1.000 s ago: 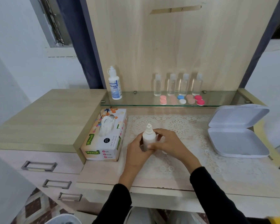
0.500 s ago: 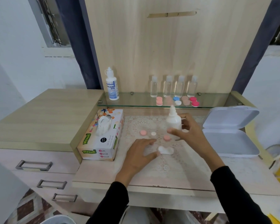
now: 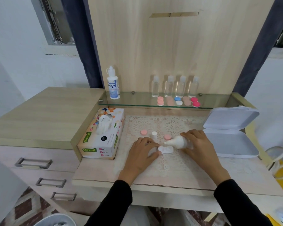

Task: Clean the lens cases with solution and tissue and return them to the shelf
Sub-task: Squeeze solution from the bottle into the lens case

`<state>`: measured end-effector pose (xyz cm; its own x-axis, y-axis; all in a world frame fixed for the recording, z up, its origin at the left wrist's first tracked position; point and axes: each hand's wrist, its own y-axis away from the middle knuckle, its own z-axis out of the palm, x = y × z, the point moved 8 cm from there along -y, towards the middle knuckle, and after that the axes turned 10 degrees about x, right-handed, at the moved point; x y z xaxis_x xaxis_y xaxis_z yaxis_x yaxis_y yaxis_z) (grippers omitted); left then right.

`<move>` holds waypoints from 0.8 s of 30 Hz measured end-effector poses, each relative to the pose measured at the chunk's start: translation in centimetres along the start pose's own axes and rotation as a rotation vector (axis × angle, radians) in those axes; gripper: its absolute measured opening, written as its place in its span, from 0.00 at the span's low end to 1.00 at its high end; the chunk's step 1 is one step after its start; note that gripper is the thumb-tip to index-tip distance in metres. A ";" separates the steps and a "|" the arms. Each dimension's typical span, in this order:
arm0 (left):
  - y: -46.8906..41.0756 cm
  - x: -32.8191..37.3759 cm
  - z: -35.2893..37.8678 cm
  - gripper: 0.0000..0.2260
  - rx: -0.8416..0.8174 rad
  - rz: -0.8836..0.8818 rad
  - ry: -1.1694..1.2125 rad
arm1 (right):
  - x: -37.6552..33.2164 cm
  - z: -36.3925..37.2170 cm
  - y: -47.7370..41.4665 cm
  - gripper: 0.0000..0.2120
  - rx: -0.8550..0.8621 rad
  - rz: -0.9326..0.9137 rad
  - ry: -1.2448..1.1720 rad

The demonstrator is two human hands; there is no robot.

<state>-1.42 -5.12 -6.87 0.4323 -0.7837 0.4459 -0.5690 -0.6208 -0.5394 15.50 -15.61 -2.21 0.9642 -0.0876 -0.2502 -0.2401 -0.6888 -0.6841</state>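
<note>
Lens case (image 3: 166,149), white, lies on the lace mat (image 3: 170,170), its left end pinched by the fingers of the left hand (image 3: 141,154), while those of the right hand (image 3: 198,143) curl round a small bottle (image 3: 178,142) tipped nozzle-first over it. Just beyond the fingers lie two pink lids (image 3: 143,132) and a white cap (image 3: 154,134); a tissue box (image 3: 103,136) stands to their left, an open white box (image 3: 227,144) close on their right, bare worktop (image 3: 95,170) nearer.

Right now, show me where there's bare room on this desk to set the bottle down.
Free: the near strip of mat between the two forearms; the glass shelf between the Dream Eye bottle and clear bottles. Crowded: around the lens case, among caps, left hand and right hand.
</note>
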 end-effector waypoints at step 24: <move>-0.1 -0.2 0.2 0.15 0.003 0.007 -0.001 | -2.6 -0.2 -1.7 0.28 0.042 -0.217 0.144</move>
<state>-1.32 -4.89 -7.09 0.4291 -0.7882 0.4412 -0.5702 -0.6152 -0.5445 13.46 -14.36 -0.23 0.9990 -0.0445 0.0035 -0.0274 -0.6725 -0.7396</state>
